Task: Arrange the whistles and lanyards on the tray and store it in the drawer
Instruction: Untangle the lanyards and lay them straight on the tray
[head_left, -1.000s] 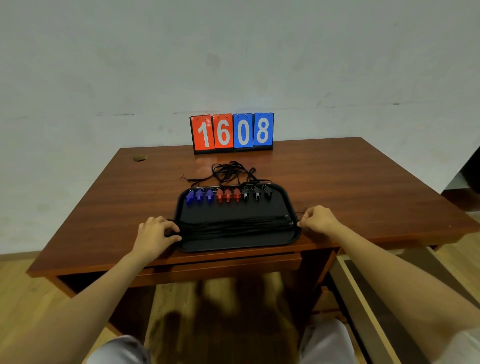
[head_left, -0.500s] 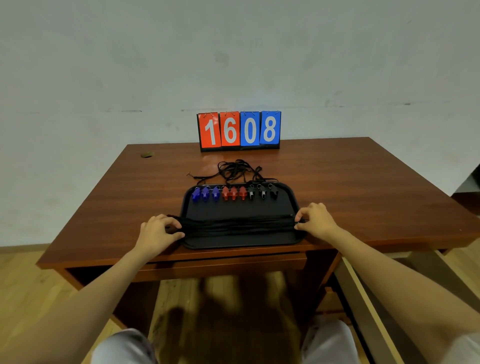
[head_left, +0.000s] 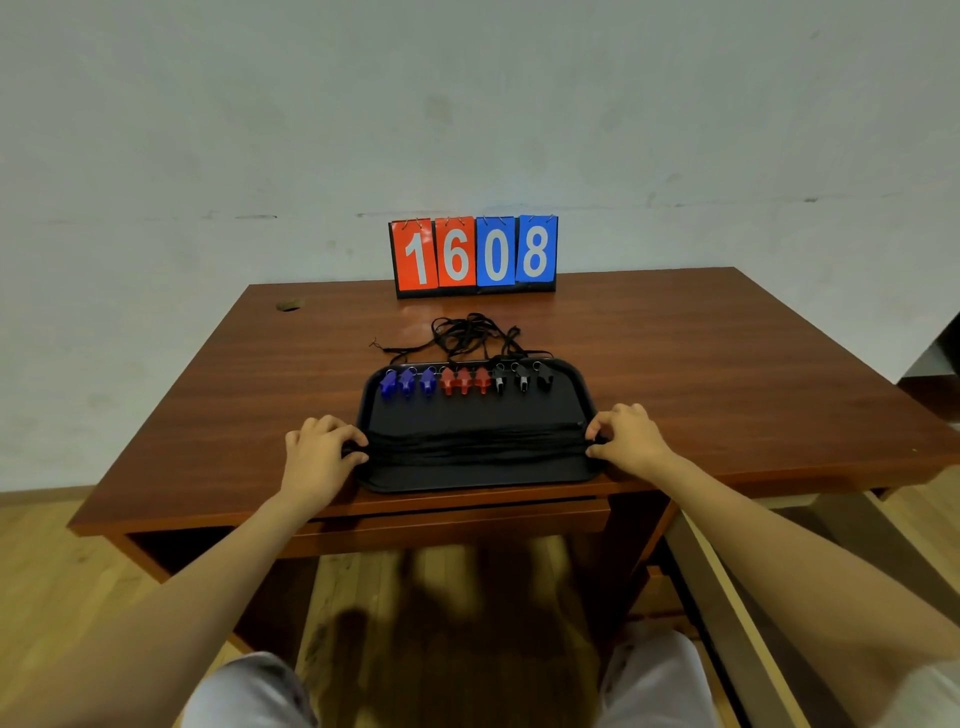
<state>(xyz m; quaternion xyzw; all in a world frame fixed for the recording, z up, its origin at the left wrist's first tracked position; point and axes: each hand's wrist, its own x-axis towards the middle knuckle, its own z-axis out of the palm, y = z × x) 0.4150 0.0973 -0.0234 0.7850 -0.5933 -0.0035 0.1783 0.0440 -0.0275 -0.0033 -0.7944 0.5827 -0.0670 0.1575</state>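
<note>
1. Lanyards (head_left: 475, 444), drawn into one straight black bundle, lay across the near half of the tray (head_left: 467, 486) and reached from one side rim to the other. The whistles (head_left: 462, 380) stood in a row along the tray's far rim: blue, then red, then black.
2. A tangle of loose cords (head_left: 467, 332) lay just beyond the tray's far rim, and some strands seemed to run to the black whistles. If the tray were lifted or slid toward the drawer (head_left: 452, 519) below its near rim, those cords would likely drag or snag and pull the row out of line.
3. Releasing one end of the bundle before the other could let it slacken and spill over a side rim.
4. The left hand (head_left: 319, 457) sat palm down at the tray's left rim. Its fingers were curled close and pinched the bundle's left end.
5. The right hand (head_left: 631, 439) mirrored it at the tray's right rim, knuckles raised. Its fingertips were drawn narrow on the bundle's right end.
6. Both forearms reached in from the tray's near side, spread apart.
</note>
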